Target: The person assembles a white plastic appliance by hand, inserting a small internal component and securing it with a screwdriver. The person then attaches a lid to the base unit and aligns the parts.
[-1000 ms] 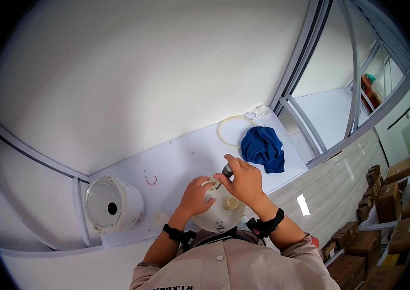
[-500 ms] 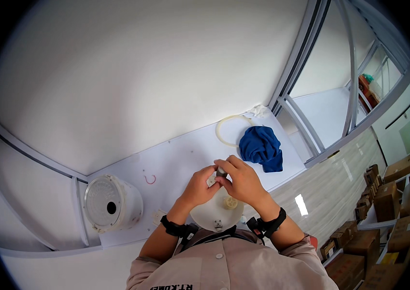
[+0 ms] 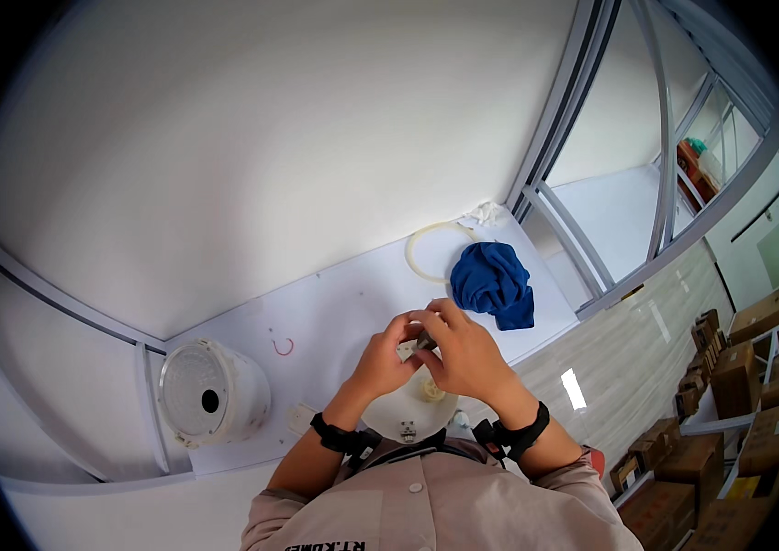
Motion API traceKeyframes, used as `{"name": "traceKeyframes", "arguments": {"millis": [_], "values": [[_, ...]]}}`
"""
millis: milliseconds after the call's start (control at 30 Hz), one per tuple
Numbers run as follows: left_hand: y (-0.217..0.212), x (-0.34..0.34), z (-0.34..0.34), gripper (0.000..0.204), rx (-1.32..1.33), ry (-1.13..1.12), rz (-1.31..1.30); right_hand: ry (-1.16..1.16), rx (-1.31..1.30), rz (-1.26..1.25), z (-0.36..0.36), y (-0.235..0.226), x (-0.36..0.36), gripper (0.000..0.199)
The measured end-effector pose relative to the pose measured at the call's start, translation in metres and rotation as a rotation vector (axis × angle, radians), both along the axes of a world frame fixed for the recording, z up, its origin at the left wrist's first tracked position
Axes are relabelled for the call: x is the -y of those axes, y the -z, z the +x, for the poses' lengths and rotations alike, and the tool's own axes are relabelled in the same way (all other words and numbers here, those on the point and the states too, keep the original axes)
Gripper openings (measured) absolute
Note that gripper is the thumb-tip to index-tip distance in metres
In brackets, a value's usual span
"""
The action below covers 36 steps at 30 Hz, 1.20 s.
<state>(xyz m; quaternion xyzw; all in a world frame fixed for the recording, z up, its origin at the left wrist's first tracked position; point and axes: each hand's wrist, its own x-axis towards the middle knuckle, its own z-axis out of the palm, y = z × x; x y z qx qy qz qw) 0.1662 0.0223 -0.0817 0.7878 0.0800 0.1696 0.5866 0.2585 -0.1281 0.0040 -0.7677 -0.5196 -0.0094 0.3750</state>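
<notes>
Close to my body, a white round drum-like container [image 3: 389, 410] carries a yellowish ribbed fitting [image 3: 431, 389] on its top and a small metal latch [image 3: 409, 430] at its near edge. My left hand [image 3: 384, 359] and my right hand [image 3: 465, 347] meet over its far side. Between their fingertips is a small dark grey piece [image 3: 425, 340], partly covered, whose kind I cannot make out. Both hands have bent fingers closed around it. A bit of pale white part [image 3: 405, 350] shows beside my left fingers.
A white bucket-like drum [image 3: 261, 390] with a dark hole lies on the left of the white table [image 3: 334, 303]. Toward the right are a bunched blue cloth [image 3: 492, 283], a pale hose ring [image 3: 410, 260] and white crumpled tissue [image 3: 486, 213]. A red curved strip [image 3: 289, 349] lies mid-left. Cardboard boxes [image 3: 736, 376] fill shelves at right.
My fingers have shifted around the small grey piece, which now tilts lower between them. My right fingers arch more over it. The view has moved slightly; the other things stay in place.
</notes>
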Motion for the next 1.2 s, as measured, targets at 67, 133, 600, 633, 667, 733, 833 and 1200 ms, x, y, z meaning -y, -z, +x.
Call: {"name": "traceKeyframes", "arguments": {"millis": [67, 133, 600, 633, 667, 733, 833, 1200], "values": [[0.001, 0.0, 0.001, 0.058, 0.04, 0.025, -0.008, -0.035, 0.073, -0.026, 0.006, 0.011, 0.005, 0.034], [0.002, 0.0, 0.002, 0.058, 0.114, 0.044, 0.025, -0.034, 0.119, -0.062, 0.009, 0.015, 0.006, 0.032], [-0.002, -0.016, 0.006, 0.069, 0.001, 0.022, -0.005, 0.085, 0.305, -0.249, 0.01, -0.002, -0.012, 0.037], [-0.001, -0.017, 0.006, 0.071, 0.0, 0.025, -0.04, 0.074, 0.289, -0.223, 0.008, 0.0, -0.01, 0.038], [-0.001, -0.017, 0.005, 0.072, -0.007, 0.041, -0.008, 0.064, 0.273, -0.197, 0.007, 0.003, -0.009, 0.038], [-0.004, -0.017, 0.004, 0.075, -0.019, 0.073, 0.054, 0.021, 0.243, -0.174, 0.009, 0.009, -0.007, 0.037], [0.018, -0.021, 0.001, 0.078, -0.119, -0.068, 0.688, -0.025, 0.214, -0.173, 0.015, 0.017, -0.004, 0.034], [0.051, -0.015, -0.012, 0.081, -0.278, -0.128, 0.784, -0.011, 0.263, -0.265, 0.016, 0.006, 0.016, 0.028]]}}
